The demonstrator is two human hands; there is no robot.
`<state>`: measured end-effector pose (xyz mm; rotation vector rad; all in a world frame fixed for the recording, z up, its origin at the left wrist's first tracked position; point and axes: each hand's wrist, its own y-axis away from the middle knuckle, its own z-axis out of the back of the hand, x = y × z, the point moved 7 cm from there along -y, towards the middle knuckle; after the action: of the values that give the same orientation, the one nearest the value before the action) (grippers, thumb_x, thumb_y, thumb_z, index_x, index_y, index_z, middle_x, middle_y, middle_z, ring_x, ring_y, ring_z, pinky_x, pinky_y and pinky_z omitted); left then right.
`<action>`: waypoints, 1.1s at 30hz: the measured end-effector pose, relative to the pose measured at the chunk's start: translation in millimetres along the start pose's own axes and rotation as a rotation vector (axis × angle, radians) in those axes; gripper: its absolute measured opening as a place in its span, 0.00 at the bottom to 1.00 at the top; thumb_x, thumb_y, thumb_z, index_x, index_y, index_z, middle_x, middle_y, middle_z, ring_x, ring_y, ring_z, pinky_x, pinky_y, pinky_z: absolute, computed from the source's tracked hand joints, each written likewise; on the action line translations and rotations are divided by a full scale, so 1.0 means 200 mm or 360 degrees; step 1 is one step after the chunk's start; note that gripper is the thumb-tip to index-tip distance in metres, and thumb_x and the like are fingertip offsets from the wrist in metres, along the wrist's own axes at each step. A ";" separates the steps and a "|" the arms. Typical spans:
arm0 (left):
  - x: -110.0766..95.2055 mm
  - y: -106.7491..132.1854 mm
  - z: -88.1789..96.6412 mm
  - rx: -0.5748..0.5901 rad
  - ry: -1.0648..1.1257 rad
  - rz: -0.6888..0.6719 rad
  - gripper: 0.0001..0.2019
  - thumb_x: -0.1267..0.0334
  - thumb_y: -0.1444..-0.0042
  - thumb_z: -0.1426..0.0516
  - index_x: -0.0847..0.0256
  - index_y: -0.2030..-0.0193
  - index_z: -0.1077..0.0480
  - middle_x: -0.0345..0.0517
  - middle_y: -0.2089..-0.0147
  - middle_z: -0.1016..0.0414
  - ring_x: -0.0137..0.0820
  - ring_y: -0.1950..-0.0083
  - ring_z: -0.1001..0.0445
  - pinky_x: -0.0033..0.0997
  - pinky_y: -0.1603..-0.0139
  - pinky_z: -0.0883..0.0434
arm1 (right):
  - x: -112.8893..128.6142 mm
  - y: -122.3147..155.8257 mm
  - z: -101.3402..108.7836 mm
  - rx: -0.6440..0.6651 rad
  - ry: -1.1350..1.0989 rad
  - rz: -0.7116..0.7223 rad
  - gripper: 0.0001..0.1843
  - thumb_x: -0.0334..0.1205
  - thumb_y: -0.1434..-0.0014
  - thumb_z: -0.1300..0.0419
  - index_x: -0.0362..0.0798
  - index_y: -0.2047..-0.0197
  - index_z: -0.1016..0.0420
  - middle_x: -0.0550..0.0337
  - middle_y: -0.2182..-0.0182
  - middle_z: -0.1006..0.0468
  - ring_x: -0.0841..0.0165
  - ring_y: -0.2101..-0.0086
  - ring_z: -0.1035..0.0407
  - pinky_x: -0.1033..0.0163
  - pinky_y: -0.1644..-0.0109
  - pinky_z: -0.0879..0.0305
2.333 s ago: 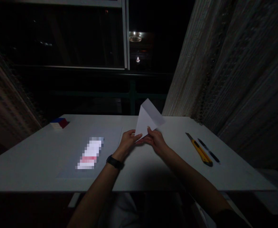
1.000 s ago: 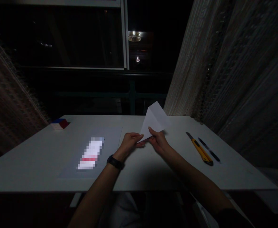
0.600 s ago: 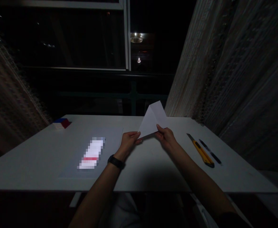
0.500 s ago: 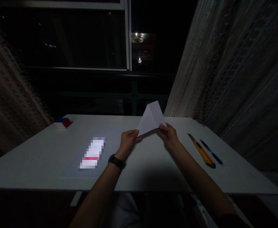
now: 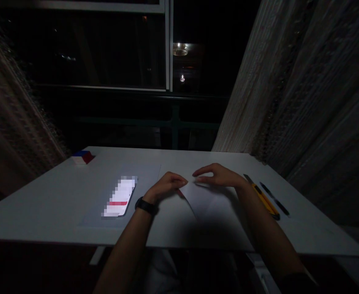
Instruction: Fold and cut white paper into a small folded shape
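Paper (image 5: 208, 200) lies mid-way along the white table (image 5: 59, 204), right edge lost in shadow. Whether the left hand (image 5: 165, 185) pinches its corner, I cannot tell; the right hand (image 5: 224, 175) has thumb and fingers apart. Right forearm (image 5: 265, 232) part-hides the yellow utility knife (image 5: 259, 194). 2 curtains (image 5: 247, 81) flank a dark window (image 5: 106, 53).

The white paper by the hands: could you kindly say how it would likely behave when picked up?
The white paper would probably flex easily, since its left edge looks thin and slightly curved. It is likely light, given that thin edge. It may slide if pushed, as nothing weighs down its near part.
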<state>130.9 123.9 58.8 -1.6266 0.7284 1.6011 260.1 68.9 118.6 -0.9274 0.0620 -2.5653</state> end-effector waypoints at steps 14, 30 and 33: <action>0.13 -0.04 0.08 -0.0606 0.0485 0.0208 0.16 0.57 0.62 0.34 0.68 0.69 0.27 0.48 0.74 0.26 0.28 0.75 0.28 0.26 0.75 0.31 | -0.25 -0.11 -0.28 -0.0330 -0.0918 -0.0516 0.17 0.48 0.63 0.33 0.41 0.83 0.28 0.66 0.87 0.37 0.76 0.82 0.47 0.66 0.77 0.53; 0.14 0.00 0.26 -0.1191 0.0920 0.0014 0.08 0.66 0.58 0.37 0.70 0.72 0.28 0.53 0.72 0.24 0.32 0.72 0.26 0.29 0.70 0.30 | -0.19 -0.06 -0.28 -0.0048 -0.0935 -0.0409 0.16 0.47 0.63 0.33 0.41 0.83 0.27 0.67 0.87 0.38 0.77 0.81 0.48 0.66 0.76 0.55; 0.14 0.00 0.25 -0.1199 0.1014 0.0071 0.06 0.68 0.56 0.40 0.70 0.71 0.28 0.52 0.73 0.24 0.33 0.73 0.25 0.30 0.69 0.29 | -0.18 -0.05 -0.27 0.0014 -0.0941 -0.0382 0.15 0.46 0.62 0.33 0.41 0.83 0.27 0.67 0.87 0.38 0.77 0.81 0.47 0.66 0.76 0.54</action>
<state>102.6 167.4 32.6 -2.7550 0.4706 1.4678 248.2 86.4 55.9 -1.7358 -0.2424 -2.3771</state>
